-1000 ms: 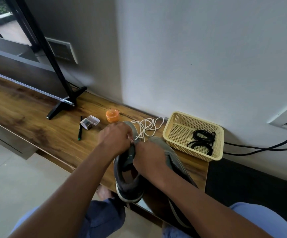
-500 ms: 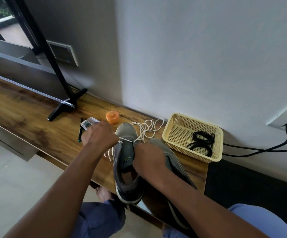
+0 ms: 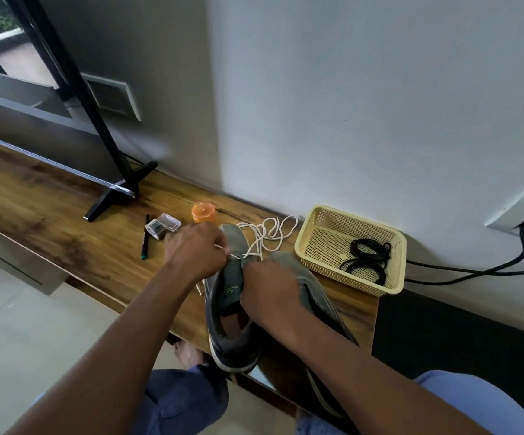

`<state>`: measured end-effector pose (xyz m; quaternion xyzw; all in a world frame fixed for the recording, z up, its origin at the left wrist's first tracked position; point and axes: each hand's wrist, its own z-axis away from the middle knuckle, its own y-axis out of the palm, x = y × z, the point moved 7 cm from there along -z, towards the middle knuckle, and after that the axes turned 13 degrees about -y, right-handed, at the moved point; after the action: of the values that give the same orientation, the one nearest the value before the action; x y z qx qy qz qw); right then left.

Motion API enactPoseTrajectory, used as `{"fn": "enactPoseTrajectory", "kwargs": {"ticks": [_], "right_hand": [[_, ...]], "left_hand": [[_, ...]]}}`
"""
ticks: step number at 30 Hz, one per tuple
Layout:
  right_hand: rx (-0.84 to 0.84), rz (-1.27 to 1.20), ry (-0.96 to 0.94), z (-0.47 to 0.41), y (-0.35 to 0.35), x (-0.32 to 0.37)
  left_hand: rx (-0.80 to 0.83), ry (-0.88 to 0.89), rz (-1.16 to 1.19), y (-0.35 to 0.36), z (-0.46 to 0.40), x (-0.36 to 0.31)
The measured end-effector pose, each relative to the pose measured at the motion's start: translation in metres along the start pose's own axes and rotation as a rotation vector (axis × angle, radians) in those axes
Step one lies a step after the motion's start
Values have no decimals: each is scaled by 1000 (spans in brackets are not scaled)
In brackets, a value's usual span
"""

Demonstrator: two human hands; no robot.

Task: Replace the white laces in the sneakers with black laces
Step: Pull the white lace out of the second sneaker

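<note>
Two grey sneakers stand on the wooden shelf [image 3: 50, 215]. The left sneaker [image 3: 229, 324] points away from me, its heel over the shelf's front edge. My left hand [image 3: 196, 252] pinches a strand of the white lace [image 3: 267, 237] beside the sneaker's toe. My right hand [image 3: 270, 296] grips the same sneaker at its eyelets. A loose white lace pile lies behind the toe. The right sneaker [image 3: 317, 296] lies partly under my right forearm. Coiled black laces [image 3: 367, 259] rest in the yellow basket [image 3: 323, 215].
An orange cap [image 3: 203, 211], a clear small box [image 3: 163, 226] and a dark pen [image 3: 145, 237] lie left of the sneakers. A black TV stand foot [image 3: 119, 189] sits further left. Black cables [image 3: 474, 271] run from a wall socket at right.
My left hand pulled the white lace out to the left, then came back toward the sneaker's toe. My right hand stayed on the sneaker.
</note>
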<state>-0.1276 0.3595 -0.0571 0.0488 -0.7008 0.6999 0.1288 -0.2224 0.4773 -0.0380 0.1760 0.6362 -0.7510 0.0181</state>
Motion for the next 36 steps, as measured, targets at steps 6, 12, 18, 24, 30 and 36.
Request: {"fn": "enactPoseTrajectory", "kwargs": {"ticks": [6,12,18,24,30,36], "right_hand": [[-10,-22,22,-1,3,-3],[-23,7,2,-1,2,0],[3,4,-7,-2,3,-1],[-1,-3,-8,-1,1,-1],[4,-3,3,-3,4,-1],[-22,16,-13,-2,3,0]], "left_hand": [[-108,-295,-44,-24,-9,40],[106,54,-73,3,5,-6],[12,33,-124,10,3,-8],[-99,-116,-111,-4,-3,8],[-241,-202,-138,-17,-5,25],[61,62,-109,16,5,-11]]}}
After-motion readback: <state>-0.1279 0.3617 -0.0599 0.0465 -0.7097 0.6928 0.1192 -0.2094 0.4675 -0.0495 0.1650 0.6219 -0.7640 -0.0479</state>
